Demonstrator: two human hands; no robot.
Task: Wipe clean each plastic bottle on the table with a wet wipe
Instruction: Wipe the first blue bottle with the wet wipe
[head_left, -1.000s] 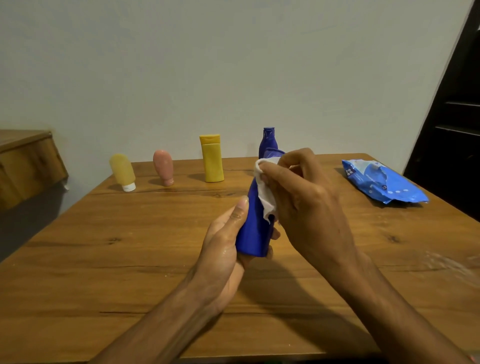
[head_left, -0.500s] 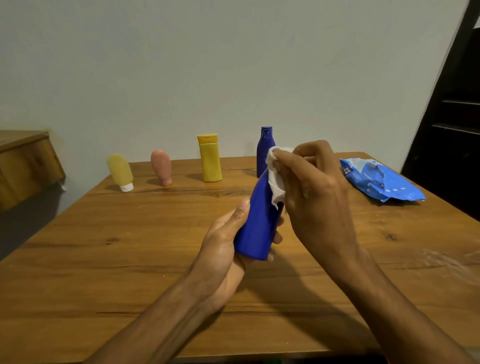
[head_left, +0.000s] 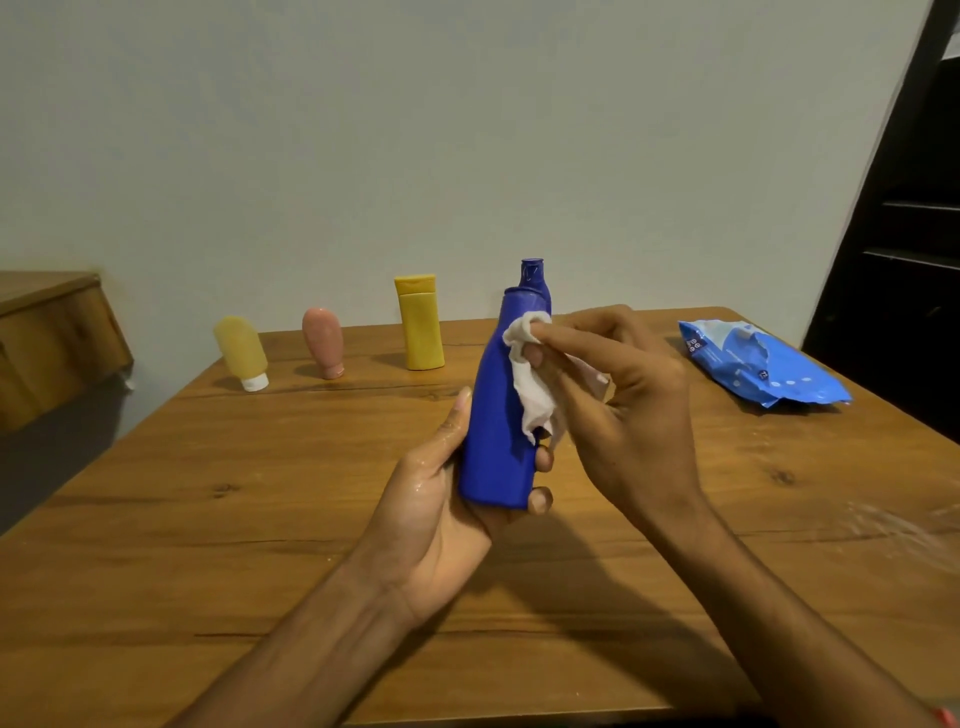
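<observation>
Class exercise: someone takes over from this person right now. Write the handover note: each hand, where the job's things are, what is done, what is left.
Left hand: grips the blue bottle low, above the table.
Right hand: presses a wet wipe against its upper side.
Back row: pale yellow bottle, pink bottle, yellow bottle, second blue bottle. Wipes pack far right.
Done: unclear for the row.
Left: finish this bottle, then the others.
</observation>
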